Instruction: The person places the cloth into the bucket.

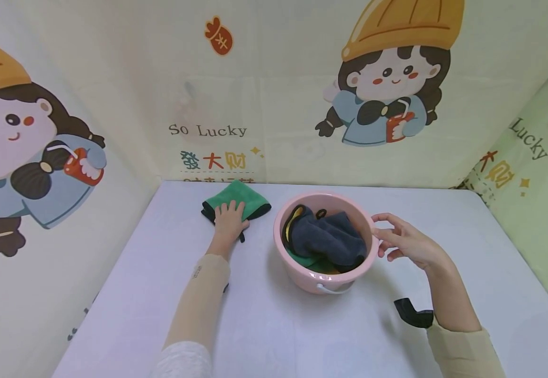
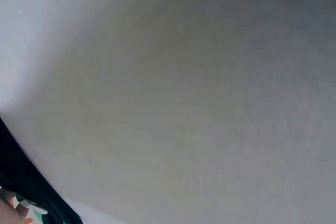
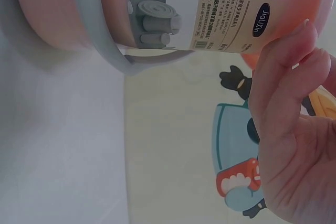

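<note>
A folded green cloth (image 1: 238, 195) with black edging lies at the back left of the table. On its near part rests my left hand (image 1: 229, 220), palm down with fingers spread. To the right stands a pink bucket (image 1: 297, 278) holding a bunched dark grey-blue cloth (image 1: 326, 236) on top of a green cloth (image 1: 312, 261). My right hand (image 1: 408, 242) is at the bucket's right side, its fingers loosely bent at the outer rim; whether they touch it I cannot tell. In the right wrist view, fingers (image 3: 286, 82) are beside the labelled bucket wall (image 3: 113, 9).
The white table (image 1: 264, 336) runs up to a cloth backdrop (image 1: 283, 105) with printed cartoon figures. The bucket's white handle (image 1: 332, 290) hangs down at its front. A black strap (image 1: 413, 313) sticks out at my right wrist. The left wrist view is mostly a blurred pale surface.
</note>
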{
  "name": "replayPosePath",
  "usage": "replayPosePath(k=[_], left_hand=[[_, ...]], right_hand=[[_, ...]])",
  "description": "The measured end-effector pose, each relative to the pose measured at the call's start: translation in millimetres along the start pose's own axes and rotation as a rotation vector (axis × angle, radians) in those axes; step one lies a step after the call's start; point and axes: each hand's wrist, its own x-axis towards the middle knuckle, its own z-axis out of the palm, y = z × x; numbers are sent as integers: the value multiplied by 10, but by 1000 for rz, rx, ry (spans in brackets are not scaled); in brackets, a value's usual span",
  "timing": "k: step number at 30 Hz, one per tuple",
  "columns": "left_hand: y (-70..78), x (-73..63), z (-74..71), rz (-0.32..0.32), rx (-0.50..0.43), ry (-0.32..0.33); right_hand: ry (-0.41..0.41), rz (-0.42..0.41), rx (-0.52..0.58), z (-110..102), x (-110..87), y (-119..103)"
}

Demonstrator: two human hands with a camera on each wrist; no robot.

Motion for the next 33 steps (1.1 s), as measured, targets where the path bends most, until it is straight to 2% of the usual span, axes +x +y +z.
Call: replayPosePath(k=[7, 18, 26, 33], left_hand=[[20, -10, -20, 10, 75, 26], [35, -24, -58, -14, 108, 21], [34, -43, -102, -8, 77, 115], [56, -49, -317, 32, 57, 247]], right_hand=[[0, -9, -4, 8, 2, 5], [4, -3, -5, 11, 10, 10], [5, 15, -3, 0, 21, 4], [2, 22, 2, 1, 23, -1]])
